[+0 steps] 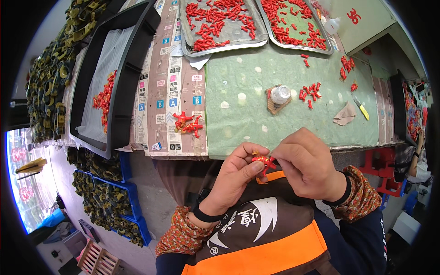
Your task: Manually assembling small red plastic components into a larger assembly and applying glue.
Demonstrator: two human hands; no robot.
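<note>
Just in front of the table's near edge, my left hand (pixel 236 176) grips a small red toy figure (pixel 265 165) with gold details between thumb and fingers. My right hand (pixel 305 165) is closed in a pinch at the figure's right side; whatever its fingertips hold is hidden. Two or so similar red and gold figures (pixel 190 124) lie on the printed covering left of the green cloth. Beyond my hands, a small clear bottle or cup with a whitish top (pixel 280 94) stands on a piece of cardboard, beside a cluster of small red parts (pixel 310 93).
Two metal trays (pixel 224 49) (pixel 300 46) of red parts stand at the far side. A black bin (pixel 130 82) with red figures is at left. A yellow-handled knife (pixel 362 109) and a beige cloth scrap (pixel 344 113) lie at right. Blue crates (pixel 133 192) fill the floor at left.
</note>
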